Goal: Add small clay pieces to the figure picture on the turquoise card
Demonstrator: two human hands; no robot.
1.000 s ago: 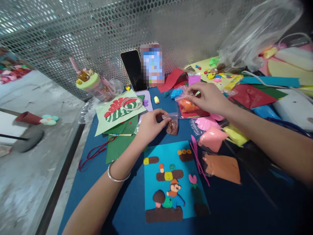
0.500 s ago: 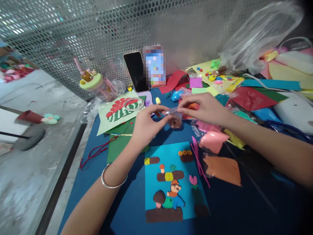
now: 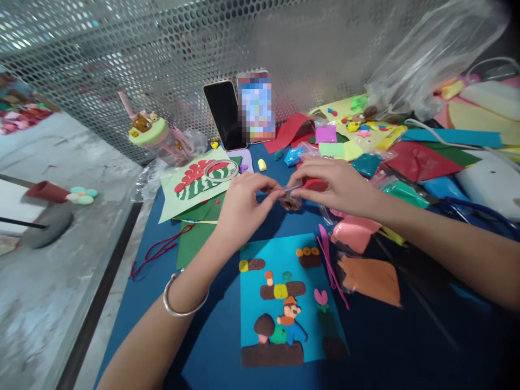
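Observation:
Between my two hands hangs a small clear bag (image 3: 291, 203) with brown clay in it. My left hand (image 3: 252, 201) pinches the left side of its top edge, thumb against fingers. On the right side, my right hand (image 3: 333, 183) pinches the same edge. The two sets of fingertips are close together over the blue table. Nearer to me lies a bright blue sheet (image 3: 260, 309) with clay figures: a capped figure, a brown mushroom, brown and yellow blocks and a pink flower. Pink tools (image 3: 327, 254) lie along its right edge.
A watermelon picture (image 3: 168, 197) with a tape roll (image 3: 221, 170) lies left, near a lidded cup (image 3: 156, 138). Two phones lean on the mesh wall, one dark (image 3: 226, 116). Clay bags, including an orange one (image 3: 371, 280), coloured paper and blue-handled scissors (image 3: 479, 211) crowd the right.
My fingertips have come closer together along the bag's top edge, and my right hand has shifted slightly left. Less of the bag shows below them.

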